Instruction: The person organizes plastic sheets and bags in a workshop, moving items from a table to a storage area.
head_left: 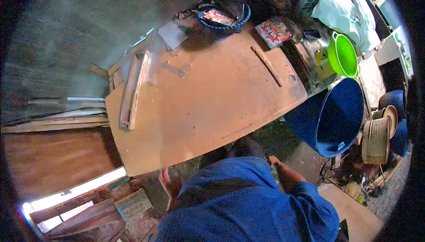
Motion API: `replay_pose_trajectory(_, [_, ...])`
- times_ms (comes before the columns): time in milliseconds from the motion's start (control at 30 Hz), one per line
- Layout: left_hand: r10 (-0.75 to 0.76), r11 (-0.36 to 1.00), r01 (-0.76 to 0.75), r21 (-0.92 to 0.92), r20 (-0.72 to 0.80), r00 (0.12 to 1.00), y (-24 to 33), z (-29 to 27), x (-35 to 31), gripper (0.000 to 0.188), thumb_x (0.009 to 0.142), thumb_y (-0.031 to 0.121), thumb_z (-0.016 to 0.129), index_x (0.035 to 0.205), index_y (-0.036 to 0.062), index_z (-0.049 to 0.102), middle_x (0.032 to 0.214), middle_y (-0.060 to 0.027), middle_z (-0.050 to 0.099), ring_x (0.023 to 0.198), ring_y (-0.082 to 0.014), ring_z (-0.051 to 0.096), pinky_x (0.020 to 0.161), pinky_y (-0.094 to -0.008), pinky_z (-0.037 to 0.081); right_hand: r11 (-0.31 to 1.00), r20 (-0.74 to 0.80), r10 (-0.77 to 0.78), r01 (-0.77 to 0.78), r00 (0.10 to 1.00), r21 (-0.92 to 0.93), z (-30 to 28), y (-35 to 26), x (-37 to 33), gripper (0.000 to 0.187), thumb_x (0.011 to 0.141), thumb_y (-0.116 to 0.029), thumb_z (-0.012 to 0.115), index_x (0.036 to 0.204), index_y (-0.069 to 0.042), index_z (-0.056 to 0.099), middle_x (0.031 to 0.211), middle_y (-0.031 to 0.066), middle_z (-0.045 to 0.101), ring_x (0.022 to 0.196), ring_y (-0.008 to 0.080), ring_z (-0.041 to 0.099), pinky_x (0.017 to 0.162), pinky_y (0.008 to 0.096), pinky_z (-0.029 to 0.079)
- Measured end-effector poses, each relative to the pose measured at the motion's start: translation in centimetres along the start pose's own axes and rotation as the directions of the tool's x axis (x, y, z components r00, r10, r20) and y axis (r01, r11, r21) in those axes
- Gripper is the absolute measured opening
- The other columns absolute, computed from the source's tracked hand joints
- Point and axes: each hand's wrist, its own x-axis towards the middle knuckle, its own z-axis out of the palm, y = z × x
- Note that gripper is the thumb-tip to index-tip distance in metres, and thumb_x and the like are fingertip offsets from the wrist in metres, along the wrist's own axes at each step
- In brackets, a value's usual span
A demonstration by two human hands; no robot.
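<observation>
My left hand hangs just off the near edge of a brown wooden tabletop, its fingers apart and a little blurred, with nothing in it. Beside my right hip, my right hand is closed; what it grips, if anything, is too small to make out. On the tabletop's left side lies a long narrow wooden frame. A thin wooden stick rests toward the right end. At the far edge are a pale square sheet and a blue-rimmed basket with a printed packet in it.
A large blue barrel stands open to the right, below a bright green basin. A printed red and white box sits at the table's far right corner. Wooden boards lie left of the table. A beige bucket is at far right.
</observation>
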Motion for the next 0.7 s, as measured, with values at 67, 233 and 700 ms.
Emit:
replay_pose_trajectory(67, [0.057,0.998,-0.055,0.024,-0.066,0.996,2.7,0.1,3.1,0.058,0.083,0.027,0.061,0.133,0.004,0.041,0.139,-0.0246,0.032,0.13,-0.0422,0.028,0.107,-0.0509,0.021,0.989,-0.033,-0.068,0.063,0.997,-0.137,0.0,1.9,1.0,0.033,0.057,-0.037,0.069,0.078,-0.012,0.065,0.077,0.0135,0.065,0.076,0.0349,0.062,0.065,0.0436,0.05])
replay_pose_trajectory(233, [0.181,0.978,-0.178,0.106,-0.015,0.983,8.8,3.6,10.9,0.071,0.083,0.03,0.061,0.141,0.0041,0.029,0.146,-0.026,0.02,0.136,-0.043,0.015,0.11,-0.0519,0.015,0.998,-0.231,-0.026,0.012,0.973,-0.063,-3.8,1.8,0.3,0.032,0.077,-0.027,0.06,0.099,-0.005,0.067,0.098,0.0153,0.067,0.089,0.0307,0.064,0.081,0.0353,0.049])
replay_pose_trajectory(700, [0.564,0.803,-0.334,-0.493,0.449,0.693,16.5,4.5,8.6,0.048,0.087,0.024,0.059,0.13,0.0044,0.048,0.137,-0.0207,0.043,0.128,-0.0335,0.039,0.105,-0.0385,0.033,0.993,-0.27,-0.11,0.093,0.957,-0.077,-4.9,5.1,-3.4,0.03,0.086,-0.033,0.061,0.096,-0.005,0.067,0.086,0.0141,0.066,0.07,0.0184,0.064,0.065,0.034,0.053])
